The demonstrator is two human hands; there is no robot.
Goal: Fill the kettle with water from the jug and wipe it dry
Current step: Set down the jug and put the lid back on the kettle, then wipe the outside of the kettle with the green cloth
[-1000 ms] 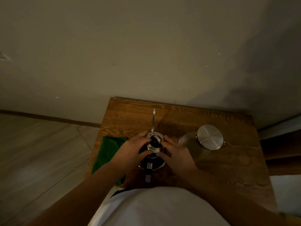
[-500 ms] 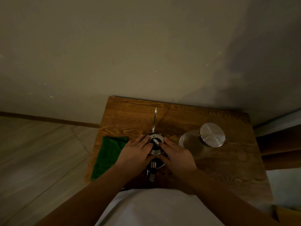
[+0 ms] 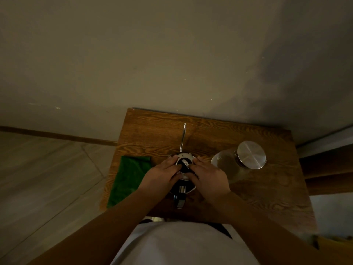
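- Kettle [image 3: 183,170] stands in the middle of the wooden table [image 3: 257,192], its thin spout pointing to the wall.
- Left hand [image 3: 160,175] and right hand [image 3: 208,177] both clasp its lid.
- Jug [image 3: 238,161] is just to its right, green cloth [image 3: 129,178] to its left.

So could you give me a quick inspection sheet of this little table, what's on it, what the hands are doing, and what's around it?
Surface: small wooden table, wood grain, set against a plain wall.
Job's things: metal kettle at the middle, thin spout pointing to the wall, lid on; glass jug with a round metal lid to its right, apart from it; green cloth flat at the left edge.
Clutter: nothing seen.
Hands: left hand and right hand on either side of the kettle top, fingers at the lid; grip unclear.
Cables: nothing seen.
Surroundings: pale floor and skirting board on the left; dim light.
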